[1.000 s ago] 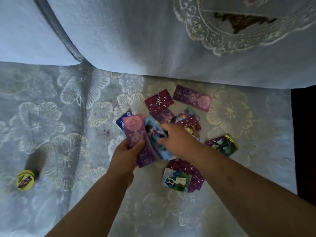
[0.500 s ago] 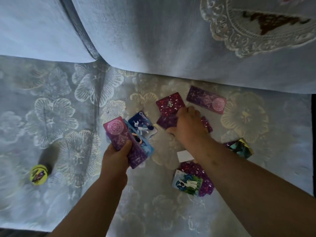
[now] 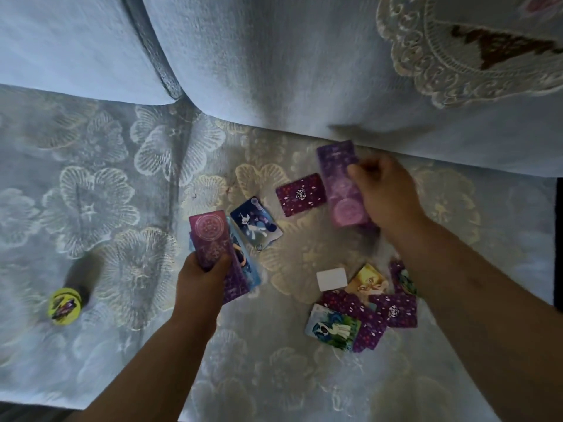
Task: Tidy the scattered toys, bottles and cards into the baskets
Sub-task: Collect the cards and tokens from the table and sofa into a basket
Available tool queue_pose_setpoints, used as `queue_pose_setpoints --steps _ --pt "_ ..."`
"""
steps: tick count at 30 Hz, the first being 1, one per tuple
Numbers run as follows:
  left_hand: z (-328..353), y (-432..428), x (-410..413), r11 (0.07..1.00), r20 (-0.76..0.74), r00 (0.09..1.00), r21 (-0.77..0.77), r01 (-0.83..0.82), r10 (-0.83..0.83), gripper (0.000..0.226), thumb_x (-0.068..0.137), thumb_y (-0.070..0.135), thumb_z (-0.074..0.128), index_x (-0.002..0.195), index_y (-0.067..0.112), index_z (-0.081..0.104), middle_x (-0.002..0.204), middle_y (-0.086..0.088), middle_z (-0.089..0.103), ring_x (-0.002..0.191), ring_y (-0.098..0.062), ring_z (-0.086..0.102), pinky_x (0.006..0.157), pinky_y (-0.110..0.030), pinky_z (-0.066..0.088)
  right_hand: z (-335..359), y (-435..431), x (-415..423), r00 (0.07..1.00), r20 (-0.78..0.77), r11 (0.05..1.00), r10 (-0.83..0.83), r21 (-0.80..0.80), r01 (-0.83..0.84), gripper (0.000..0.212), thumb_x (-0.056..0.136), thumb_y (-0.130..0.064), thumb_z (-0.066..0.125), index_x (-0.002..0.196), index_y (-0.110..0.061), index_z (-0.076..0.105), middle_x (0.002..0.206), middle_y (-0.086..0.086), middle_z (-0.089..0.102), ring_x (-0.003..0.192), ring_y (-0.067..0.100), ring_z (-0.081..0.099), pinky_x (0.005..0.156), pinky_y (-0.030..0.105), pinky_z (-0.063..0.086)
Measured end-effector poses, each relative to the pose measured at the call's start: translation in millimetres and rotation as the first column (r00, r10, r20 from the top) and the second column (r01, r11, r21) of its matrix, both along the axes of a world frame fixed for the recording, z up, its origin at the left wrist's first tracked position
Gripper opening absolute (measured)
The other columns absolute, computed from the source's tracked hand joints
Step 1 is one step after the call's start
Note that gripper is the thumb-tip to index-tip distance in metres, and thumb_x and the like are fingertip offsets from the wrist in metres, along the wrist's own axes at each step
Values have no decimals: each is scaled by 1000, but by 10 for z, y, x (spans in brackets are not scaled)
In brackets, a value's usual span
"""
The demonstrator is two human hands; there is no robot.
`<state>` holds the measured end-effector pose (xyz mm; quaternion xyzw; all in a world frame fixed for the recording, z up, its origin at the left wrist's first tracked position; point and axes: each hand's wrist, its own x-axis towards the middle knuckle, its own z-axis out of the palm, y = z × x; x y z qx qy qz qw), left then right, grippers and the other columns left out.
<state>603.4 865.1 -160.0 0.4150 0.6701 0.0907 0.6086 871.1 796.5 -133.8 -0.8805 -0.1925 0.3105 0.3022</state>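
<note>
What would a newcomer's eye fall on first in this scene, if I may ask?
Most likely the two hands mid-frame: the left hand holds a stack of cards and the right hand pinches a long purple card. Next, the loose cards scattered on the flowered carpet at lower right, and a yellow-green round toy alone at far left.

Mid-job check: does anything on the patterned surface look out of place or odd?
A yellow round toy lies alone, far left of everything else. The loose cards at lower right overlap askew, face up and face down mixed, with one plain white card among them.
</note>
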Motion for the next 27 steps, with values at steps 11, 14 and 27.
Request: queue_pose_setpoints --steps 11,14,27 --pt "-2 -143 38 998 -19 998 -5 68 -68 17 93 15 61 110 14 65 101 -4 72 90 -22 70 70 -29 52 -123 -6 24 864 -488 984 -121 57 170 22 96 -35 54 96 -14 64 95 10 71 90 27 69 87 46 55" --pt "-26 -144 19 998 -15 998 -10 65 -66 23 93 15 62 115 11 64 104 -6 72 92 -24 70 69 -29 53 -137 -117 231 786 -515 906 -343 40 422 18 100 -26 50 96 -11 60 85 4 69 64 12 70 54 25 56" --pt "43 -332 144 993 34 994 -54 103 -101 21 92 16 63 113 14 66 101 -4 72 88 -19 71 65 -27 53 -399 -416 451 952 242 865 189 -500 -45 58 92 -42 55 131 1 45 127 28 49 118 42 47 97 42 38"
